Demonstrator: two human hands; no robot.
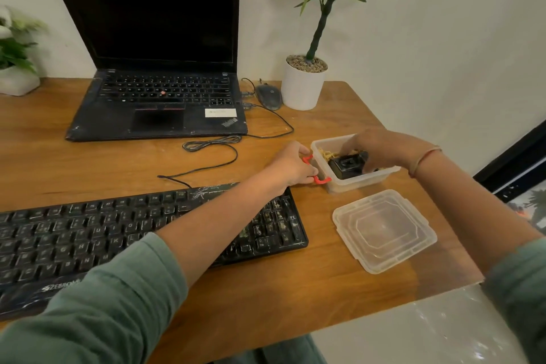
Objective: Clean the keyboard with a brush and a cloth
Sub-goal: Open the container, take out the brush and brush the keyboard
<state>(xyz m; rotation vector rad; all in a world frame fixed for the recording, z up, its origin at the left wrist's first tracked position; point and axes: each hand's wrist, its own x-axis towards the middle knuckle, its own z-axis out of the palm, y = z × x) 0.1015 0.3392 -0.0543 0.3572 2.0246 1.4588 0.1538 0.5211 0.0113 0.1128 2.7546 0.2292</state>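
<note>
Tool-fetching step: left hand (291, 167) grips the box (359, 185) by its red clip (321, 180), right hand (384, 148) grasps a black item (344, 168) inside, probably the brush, to lift out next.

I see a desk (266, 289) of warm wood under a smooth, lightly glossy varnish. The keyboard (88, 233) looks like matt black plastic, its keys streaked and dusty. The box (354, 183) and lid (384, 230) are frosted translucent plastic, the clip (320, 180) red plastic. The black object (347, 167) has a plastic sheen. The laptop (159, 124) shell is matt and scuffed. The sleeve (103, 304) is green cloth.
</note>
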